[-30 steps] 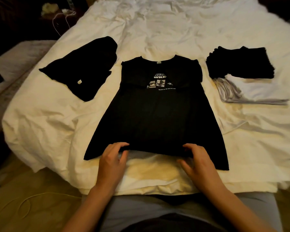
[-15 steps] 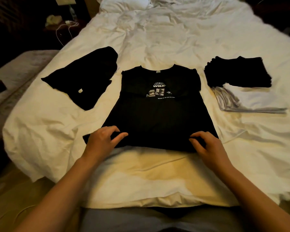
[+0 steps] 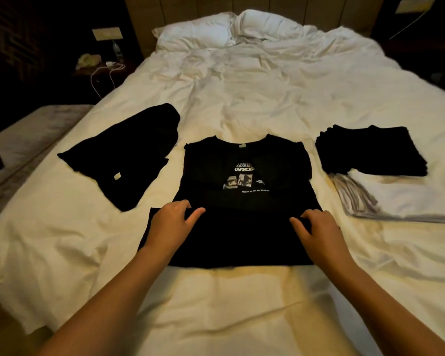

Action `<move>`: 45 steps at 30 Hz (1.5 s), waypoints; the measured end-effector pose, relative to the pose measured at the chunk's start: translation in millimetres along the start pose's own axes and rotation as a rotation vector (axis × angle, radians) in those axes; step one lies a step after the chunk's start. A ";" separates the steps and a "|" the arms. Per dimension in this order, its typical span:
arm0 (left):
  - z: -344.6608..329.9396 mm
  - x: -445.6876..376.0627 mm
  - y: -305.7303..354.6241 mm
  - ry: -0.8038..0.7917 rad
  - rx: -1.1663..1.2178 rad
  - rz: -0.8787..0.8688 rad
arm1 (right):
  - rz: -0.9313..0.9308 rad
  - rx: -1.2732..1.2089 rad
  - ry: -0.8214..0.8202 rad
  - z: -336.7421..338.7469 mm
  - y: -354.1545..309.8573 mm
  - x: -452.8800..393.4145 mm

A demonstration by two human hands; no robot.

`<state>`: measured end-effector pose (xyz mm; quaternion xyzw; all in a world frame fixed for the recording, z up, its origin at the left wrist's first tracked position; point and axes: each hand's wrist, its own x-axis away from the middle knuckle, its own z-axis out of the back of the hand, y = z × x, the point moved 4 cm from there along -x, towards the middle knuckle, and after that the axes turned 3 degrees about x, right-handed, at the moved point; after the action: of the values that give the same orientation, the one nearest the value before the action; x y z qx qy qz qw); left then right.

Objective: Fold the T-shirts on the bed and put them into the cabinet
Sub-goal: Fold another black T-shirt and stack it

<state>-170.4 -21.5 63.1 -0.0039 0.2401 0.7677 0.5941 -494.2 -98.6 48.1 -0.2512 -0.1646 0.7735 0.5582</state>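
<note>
Folding a black printed T-shirt (image 3: 244, 201) at the bed's (image 3: 267, 86) near centre, the left hand (image 3: 171, 224) and right hand (image 3: 319, 232) pinch its hem, carrying it far toward the collar. Folded shirts (image 3: 370, 160) wait stacked right; another black shirt (image 3: 136, 152) lies left.

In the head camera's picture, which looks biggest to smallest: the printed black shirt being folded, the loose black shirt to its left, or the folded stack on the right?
1. Printed black shirt.
2-3. Loose black shirt and folded stack look alike; unranked.

Two hands (image 3: 172, 222), two loose black T-shirts (image 3: 244, 201), two pillows (image 3: 195, 32)
</note>
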 end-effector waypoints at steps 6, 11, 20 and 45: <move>-37.8 -54.0 -4.8 0.003 -0.015 0.086 | -0.013 -0.013 0.006 -15.4 7.4 -56.4; -56.8 -99.8 -2.8 -0.026 -0.005 0.107 | -0.005 0.102 0.004 -25.1 15.0 -107.9; -88.9 -188.5 -8.3 -0.034 -0.113 0.084 | 0.002 0.341 -0.002 -47.7 27.6 -202.4; -149.8 -302.8 -12.6 -0.118 -0.061 0.086 | 0.105 0.261 0.092 -96.7 67.0 -317.8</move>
<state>-111.6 -350.8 14.2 0.0337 0.1808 0.7983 0.5734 -411.5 -423.3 -1.9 -0.2197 -0.0235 0.8042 0.5518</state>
